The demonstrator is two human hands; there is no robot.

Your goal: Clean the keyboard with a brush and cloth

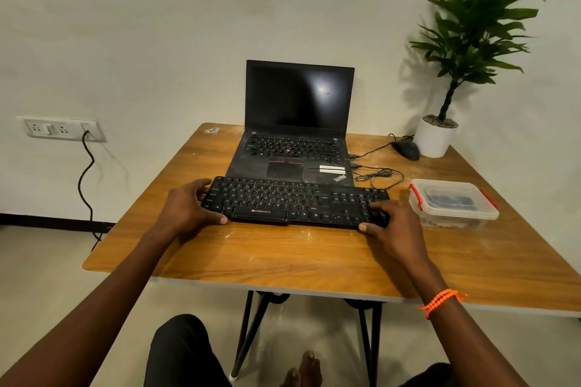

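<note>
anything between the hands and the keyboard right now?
Nothing visible. The left hand grips the left end of the black keyboard and the right hand grips its right end, fingers over the keys. The open laptop sits just behind, a lidded plastic container to the right.

My left grip (188, 206) and right grip (388, 226) clasp the two ends of the black keyboard (295, 203), thumbs along its near edge, on the wooden bench (283, 254). Behind it sits an open laptop (297, 122) (screen dark); a lidded plastic box (452, 204) stands just right.
</note>
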